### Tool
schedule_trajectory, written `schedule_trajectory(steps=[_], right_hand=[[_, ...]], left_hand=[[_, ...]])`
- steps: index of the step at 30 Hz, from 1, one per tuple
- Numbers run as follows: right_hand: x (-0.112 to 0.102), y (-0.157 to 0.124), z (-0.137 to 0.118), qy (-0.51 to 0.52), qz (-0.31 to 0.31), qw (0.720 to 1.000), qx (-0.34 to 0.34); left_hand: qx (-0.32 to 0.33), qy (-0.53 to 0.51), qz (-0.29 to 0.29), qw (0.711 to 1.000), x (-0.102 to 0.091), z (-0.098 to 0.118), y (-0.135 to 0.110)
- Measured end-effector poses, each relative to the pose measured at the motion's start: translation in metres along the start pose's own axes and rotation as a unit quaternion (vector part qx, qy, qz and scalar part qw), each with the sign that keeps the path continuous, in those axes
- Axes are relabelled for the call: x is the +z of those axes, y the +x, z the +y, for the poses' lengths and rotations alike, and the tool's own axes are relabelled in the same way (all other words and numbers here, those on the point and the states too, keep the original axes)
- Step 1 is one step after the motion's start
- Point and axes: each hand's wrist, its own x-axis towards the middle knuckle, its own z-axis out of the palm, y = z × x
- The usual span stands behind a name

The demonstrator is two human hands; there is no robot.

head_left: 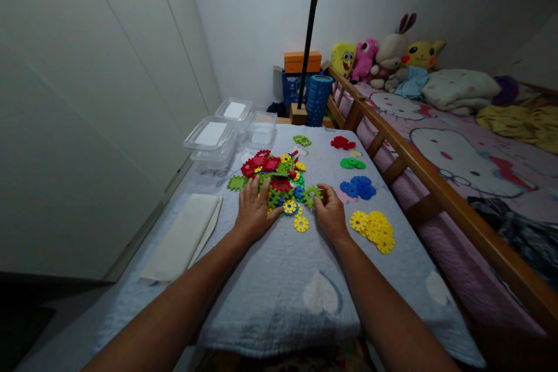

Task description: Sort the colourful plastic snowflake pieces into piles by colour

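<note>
A mixed heap of plastic building pieces [281, 184] in red, green, yellow and blue lies mid-table. My left hand [254, 209] rests on the heap's near left side with its fingers spread. Between the thumb and fingers of my right hand [330, 213] is a light green notched piece [312, 195], at the heap's right edge. A loose yellow disc [301, 224] lies just in front of the heap. To the right are sorted piles: yellow discs [374, 230], blue discs [358, 187], green discs [353, 163] and red pieces [343, 143]. A small light green pile [302, 140] sits at the back.
Clear plastic containers [212, 135] stand at the table's back left. A folded cream cloth or sheet [183, 237] lies on the left. A bed's wooden rail [405, 157] runs along the right side. Behind the table rise a black pole [310, 29] and a blue foam roller [318, 99].
</note>
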Motion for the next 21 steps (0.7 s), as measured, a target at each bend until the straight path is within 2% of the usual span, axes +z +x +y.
schedule_trajectory(steps=[2, 5, 9, 15, 21], right_hand=[[0.0, 0.001, 0.001, 0.008, 0.005, 1.0, 0.002], [-0.001, 0.002, 0.0, 0.016, 0.019, 1.0, 0.004], [-0.003, 0.004, -0.001, 0.008, 0.04, 0.999, 0.008], [-0.008, 0.009, 0.01, -0.029, 0.046, 0.998, 0.008], [-0.009, 0.013, 0.02, -0.129, 0.031, 0.99, -0.053]], left_hand=[[0.009, -0.013, -0.005, 1.0, -0.006, 0.006, -0.002], [0.078, -0.045, -0.028, 0.996, -0.012, 0.019, -0.009], [0.125, -0.05, -0.048, 0.99, -0.01, 0.039, -0.018], [0.09, 0.006, -0.033, 0.995, 0.002, 0.055, -0.012], [0.062, 0.034, 0.006, 0.997, 0.005, 0.056, 0.004]])
